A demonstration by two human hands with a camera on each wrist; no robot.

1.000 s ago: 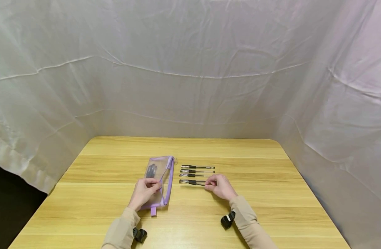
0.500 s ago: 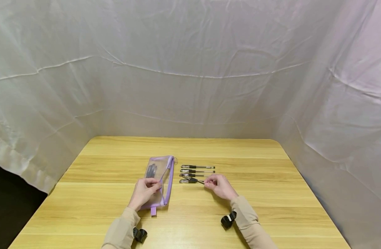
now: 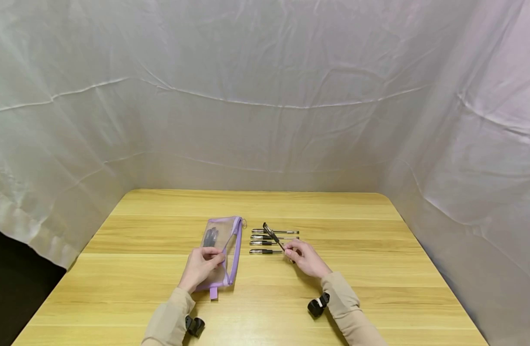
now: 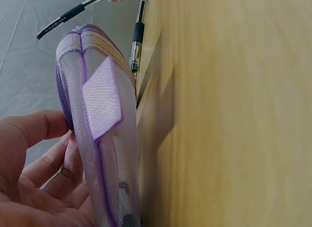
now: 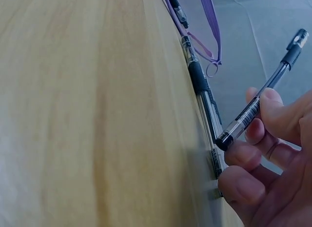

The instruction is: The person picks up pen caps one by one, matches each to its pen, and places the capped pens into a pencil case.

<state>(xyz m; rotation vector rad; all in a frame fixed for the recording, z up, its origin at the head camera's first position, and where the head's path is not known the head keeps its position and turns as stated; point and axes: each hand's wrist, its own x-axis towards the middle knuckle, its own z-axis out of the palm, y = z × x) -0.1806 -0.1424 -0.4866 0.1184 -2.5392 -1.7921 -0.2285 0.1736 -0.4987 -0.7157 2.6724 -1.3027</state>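
A purple-edged mesh zip pouch (image 3: 223, 228) sits on the left part of the table, its mouth held apart on the right side. My left hand (image 3: 196, 270) pinches one edge of that mouth between thumb and fingers. Dark objects (image 3: 210, 237) show through the mesh, too blurred to name. My right hand (image 3: 307, 260) pinches a clear-barrelled gel pen (image 5: 253, 107) near its rear end; its capped end points up and away. Several similar pens (image 3: 261, 252) lie side by side under and beyond the held one, caps towards the pouch.
Wood-grain table (image 3: 355, 230) extends around both hands. A pale fabric curtain (image 3: 265, 144) encloses its back and sides. Small black cameras (image 3: 194, 327) are strapped to both wrists. A purple tab (image 4: 103, 99) sticks out from the pouch's near end.
The right hand has lifted its pen off the row and swung the capped end up and away, from nearly flat to steeply tilted. The left hand and pouch look unmoved.
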